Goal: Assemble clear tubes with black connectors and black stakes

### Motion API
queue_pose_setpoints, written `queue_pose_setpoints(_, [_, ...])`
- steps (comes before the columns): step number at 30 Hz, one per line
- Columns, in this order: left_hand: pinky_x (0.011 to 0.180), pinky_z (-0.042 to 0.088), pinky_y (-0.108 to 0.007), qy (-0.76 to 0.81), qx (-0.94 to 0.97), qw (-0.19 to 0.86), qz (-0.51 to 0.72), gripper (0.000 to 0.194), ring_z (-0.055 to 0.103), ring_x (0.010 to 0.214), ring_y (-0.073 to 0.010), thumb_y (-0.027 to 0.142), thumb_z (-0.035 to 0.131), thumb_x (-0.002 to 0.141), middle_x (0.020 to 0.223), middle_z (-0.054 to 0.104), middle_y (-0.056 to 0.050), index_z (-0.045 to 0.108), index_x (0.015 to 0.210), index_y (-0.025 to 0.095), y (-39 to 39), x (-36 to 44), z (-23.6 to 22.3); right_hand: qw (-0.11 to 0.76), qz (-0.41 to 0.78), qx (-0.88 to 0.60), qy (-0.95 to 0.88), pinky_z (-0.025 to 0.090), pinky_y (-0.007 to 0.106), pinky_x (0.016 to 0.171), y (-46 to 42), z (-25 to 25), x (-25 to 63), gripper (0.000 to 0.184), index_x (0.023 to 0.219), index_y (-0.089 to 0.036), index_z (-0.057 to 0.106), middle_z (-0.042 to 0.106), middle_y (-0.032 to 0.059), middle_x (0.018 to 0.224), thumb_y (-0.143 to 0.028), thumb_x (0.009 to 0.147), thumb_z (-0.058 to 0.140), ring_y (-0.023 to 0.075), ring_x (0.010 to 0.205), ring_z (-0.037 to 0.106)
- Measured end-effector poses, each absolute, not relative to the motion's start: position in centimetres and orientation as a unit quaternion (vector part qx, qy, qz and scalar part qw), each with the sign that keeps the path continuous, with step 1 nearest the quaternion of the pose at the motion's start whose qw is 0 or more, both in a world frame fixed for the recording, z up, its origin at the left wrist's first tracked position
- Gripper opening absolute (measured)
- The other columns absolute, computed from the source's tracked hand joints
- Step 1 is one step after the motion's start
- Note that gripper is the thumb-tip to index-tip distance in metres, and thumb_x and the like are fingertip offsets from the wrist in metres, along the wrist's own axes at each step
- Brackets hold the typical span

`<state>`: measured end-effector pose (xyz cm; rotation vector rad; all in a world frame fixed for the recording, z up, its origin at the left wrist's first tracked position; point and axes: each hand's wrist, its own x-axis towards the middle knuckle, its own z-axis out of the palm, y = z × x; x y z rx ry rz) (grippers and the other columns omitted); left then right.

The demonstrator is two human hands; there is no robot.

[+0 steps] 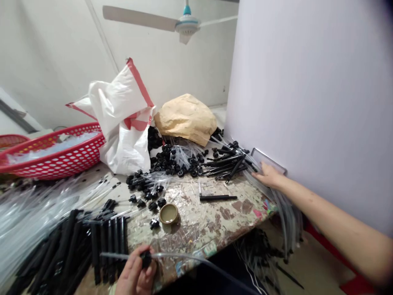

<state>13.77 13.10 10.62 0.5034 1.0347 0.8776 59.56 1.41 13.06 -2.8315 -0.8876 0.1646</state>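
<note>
My left hand [138,270] is closed around a black plastic cap [145,258] at the near edge of the table. A clear flexible tube [196,258] passes through the cap. Its short end sticks out to the left, and its long end trails right, past the table edge. At the right edge of the table, my right hand [270,176] rests at a bundle of clear tubes [281,209] hanging over the side, its fingers stretched out and apart. Black rods [225,166] are heaped just left of that hand. A small round dish [168,214] of liquid sits mid-table.
Black caps [175,159] and tubes lie piled before a white sack [123,123] and brown paper [186,116]. Thick black tubes [109,241] cover the near left, beside a red basket [70,157]. A pale wall panel [307,82] stands at right, a fan [187,24] above.
</note>
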Motion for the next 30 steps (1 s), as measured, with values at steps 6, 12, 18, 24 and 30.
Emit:
queue_pose_setpoints(6, [0.051, 0.046, -0.014, 0.409, 0.254, 0.769, 0.42, 0.037, 0.053, 0.054, -0.0064, 0.033, 0.082, 0.055, 0.073, 0.065, -0.001, 0.069, 0.087, 0.019, 12.4, 13.6, 10.4, 0.098, -0.106, -0.922, -0.359, 0.032, 0.05, 0.096, 0.4, 14.9, 54.7, 0.069, 0.136, -0.014, 0.032, 0.038, 0.019, 0.138, -0.05, 0.08, 0.047, 0.039, 0.122, 0.035])
queue_pose_setpoints(12, [0.054, 0.045, -0.016, 0.386, 0.278, 0.771, 0.423, 0.036, 0.054, 0.057, -0.007, 0.03, 0.081, 0.057, 0.079, 0.065, -0.003, 0.068, 0.088, 0.017, 12.1, 13.8, 10.6, 0.152, -0.031, -0.798, -0.582, 0.036, 0.041, 0.09, 3.2, 13.0, 45.4, 0.036, 0.11, -0.025, 0.059, 0.056, 0.0096, 0.118, -0.044, 0.085, 0.042, 0.0277, 0.109, 0.048])
queue_pose_setpoints(18, [0.056, 0.043, -0.017, 0.338, 0.295, 0.784, 0.429, 0.03, 0.055, 0.059, -0.0077, 0.029, 0.077, 0.065, 0.083, 0.066, -0.005, 0.068, 0.091, 0.016, 11.5, 13.6, 10.8, 0.138, -0.035, -0.804, -0.578, 0.037, 0.039, 0.078, 7.0, 9.6, 42.2, 0.026, 0.095, -0.022, 0.063, 0.059, 0.0102, 0.102, -0.039, 0.078, 0.055, 0.0289, 0.096, 0.048])
queue_pose_setpoints(24, [0.056, 0.044, -0.017, 0.327, 0.282, 0.792, 0.432, 0.031, 0.058, 0.061, -0.0081, 0.027, 0.077, 0.065, 0.085, 0.066, -0.005, 0.068, 0.092, 0.015, 11.3, 13.4, 10.8, 0.201, -0.042, -0.787, -0.582, 0.039, 0.037, 0.072, 8.7, 9.2, 44.0, 0.018, 0.085, -0.019, 0.057, 0.06, 0.0108, 0.089, -0.032, 0.081, 0.045, 0.0262, 0.084, 0.051])
queue_pose_setpoints(30, [0.057, 0.047, -0.017, 0.333, 0.284, 0.795, 0.42, 0.032, 0.062, 0.064, -0.0101, 0.025, 0.079, 0.063, 0.081, 0.067, -0.003, 0.067, 0.091, 0.016, 11.4, 13.4, 10.6, 0.341, 0.011, -0.814, -0.47, 0.038, 0.031, 0.056, 9.0, 14.3, 43.3, 0.029, 0.104, -0.018, 0.051, 0.056, 0.0049, 0.072, -0.036, 0.084, 0.041, 0.0188, 0.06, 0.05])
